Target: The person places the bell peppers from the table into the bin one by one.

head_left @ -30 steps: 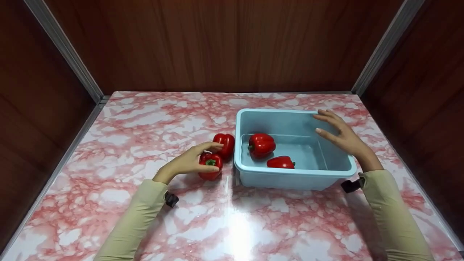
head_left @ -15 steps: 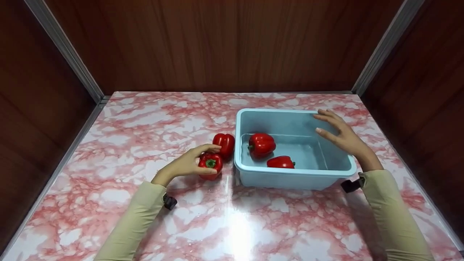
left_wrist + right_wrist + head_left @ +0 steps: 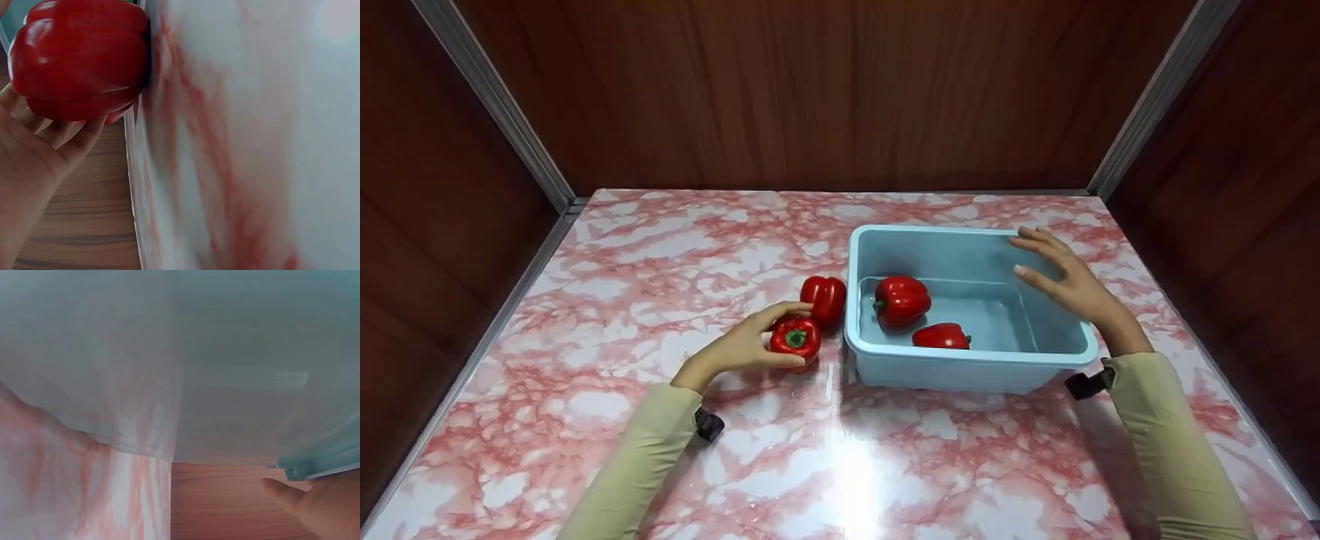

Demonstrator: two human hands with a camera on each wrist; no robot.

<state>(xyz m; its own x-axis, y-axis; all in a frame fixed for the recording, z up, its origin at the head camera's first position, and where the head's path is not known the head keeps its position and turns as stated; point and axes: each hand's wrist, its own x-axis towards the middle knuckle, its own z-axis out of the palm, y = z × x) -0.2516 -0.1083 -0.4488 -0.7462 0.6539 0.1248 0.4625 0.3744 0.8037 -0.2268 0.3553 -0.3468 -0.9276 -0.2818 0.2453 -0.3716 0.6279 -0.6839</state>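
A red bell pepper (image 3: 796, 339) with a green stem stands upright on the table, left of the pale blue bin (image 3: 971, 358). My left hand (image 3: 735, 345) holds it from the left, thumb on the near side and fingers behind. In the left wrist view, fingers (image 3: 81, 140) curve against the underside of the pepper (image 3: 79, 56). Just behind lies a second bell pepper (image 3: 824, 301) beside the bin wall. My right hand (image 3: 1072, 285) reaches over the bin's right rim, fingers spread and holding nothing. The right wrist view shows the bin's outer wall (image 3: 225, 410) filling most of it.
Inside the bin, one bell pepper (image 3: 901, 301) sits at the left and another (image 3: 941, 336) near the front wall, partly hidden by the rim. The table (image 3: 697, 480) has a red and white marbled top. Dark wood panels (image 3: 840, 97) enclose it at the back and sides.
My left hand has drawn back slightly, and its fingers and thumb lie further left around the bell pepper. The pepper tips a little, its stem facing up more. The right hand stays put.
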